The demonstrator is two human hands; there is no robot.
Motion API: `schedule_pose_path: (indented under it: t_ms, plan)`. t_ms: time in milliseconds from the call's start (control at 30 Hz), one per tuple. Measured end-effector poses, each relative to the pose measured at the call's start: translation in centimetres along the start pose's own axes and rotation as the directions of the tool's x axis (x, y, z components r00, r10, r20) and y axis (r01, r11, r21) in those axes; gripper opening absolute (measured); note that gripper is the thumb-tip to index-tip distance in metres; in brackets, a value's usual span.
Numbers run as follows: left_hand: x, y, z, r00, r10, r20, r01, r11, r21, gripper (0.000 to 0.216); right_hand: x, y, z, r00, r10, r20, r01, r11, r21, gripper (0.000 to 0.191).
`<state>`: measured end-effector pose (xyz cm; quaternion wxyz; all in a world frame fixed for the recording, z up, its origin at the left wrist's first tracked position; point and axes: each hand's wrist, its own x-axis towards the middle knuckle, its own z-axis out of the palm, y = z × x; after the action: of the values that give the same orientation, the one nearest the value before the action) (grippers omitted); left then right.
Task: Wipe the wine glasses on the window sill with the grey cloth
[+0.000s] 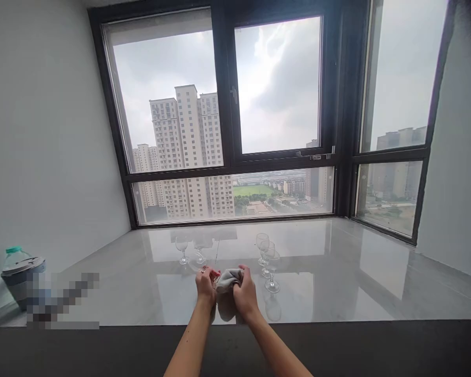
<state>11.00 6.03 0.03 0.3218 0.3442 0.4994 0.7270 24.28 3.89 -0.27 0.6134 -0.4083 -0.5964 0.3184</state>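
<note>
Both my hands are held together above a glossy grey window ledge. My left hand is closed; a glint of glass shows at its fingertips, and the thing itself is hidden. My right hand grips a grey cloth bunched between the two hands. Two clear wine glasses stand upright behind my left hand. Three more wine glasses stand in a close row just right of my right hand.
A large dark-framed window runs along the back of the ledge. At the far left stand a grey lidded container and a bottle with a green cap. A dark edge borders the ledge near me.
</note>
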Motion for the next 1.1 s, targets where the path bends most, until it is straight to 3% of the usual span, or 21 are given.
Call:
schedule_pose_path:
  t_ms: [133, 267, 367, 467, 567, 667, 833, 1100]
  plan:
    - [-0.1, -0.5, 0.3, 0.997, -0.024, 0.073, 0.021, 0.999, 0.039, 0.03, 0.0, 0.2, 1.0, 0.994, 0.036, 0.101, -0.041, 0.998, 0.049, 0.038]
    - [-0.1, -1.2, 0.4, 0.996, -0.025, 0.085, 0.019, 0.997, 0.072, 0.026, -1.0, -1.6, -1.6, 0.993, 0.012, 0.121, -0.023, 0.996, 0.09, 0.039]
    - [-0.3, -1.5, 0.3, 0.994, -0.013, 0.107, -0.002, 0.989, 0.145, 0.025, -3.2, -2.3, -6.4, 0.992, -0.052, 0.116, 0.055, 0.998, -0.029, 0.043]
    - [-0.4, -1.2, 0.4, 0.987, -0.021, 0.16, -0.011, 0.98, 0.197, 0.026, -4.7, -1.9, -12.5, 0.99, -0.106, 0.094, 0.134, 0.918, -0.374, 0.046]
    - [-0.6, -0.5, 0.5, 0.982, -0.053, 0.182, 0.011, 0.974, 0.228, 0.031, -3.3, -0.7, -18.1, 0.999, -0.022, -0.05, -0.017, 0.748, -0.663, 0.043]
    - [-0.8, 0.0, 0.8, 0.986, -0.061, 0.157, 0.022, 0.97, 0.241, 0.035, 0.2, 0.9, -21.7, 0.982, 0.056, -0.181, -0.178, 0.591, -0.787, 0.044]
    - [-0.4, -0.8, 0.9, 0.979, 0.019, 0.203, -0.085, 0.943, 0.322, 0.032, 4.2, 3.9, -23.1, 0.952, 0.15, -0.267, -0.305, 0.545, -0.781, 0.044]
    - [0.2, -1.9, 1.2, 0.953, 0.156, 0.261, -0.28, 0.783, 0.555, 0.034, 3.8, 5.4, -22.6, 0.969, 0.032, -0.245, -0.22, 0.57, -0.792, 0.042]
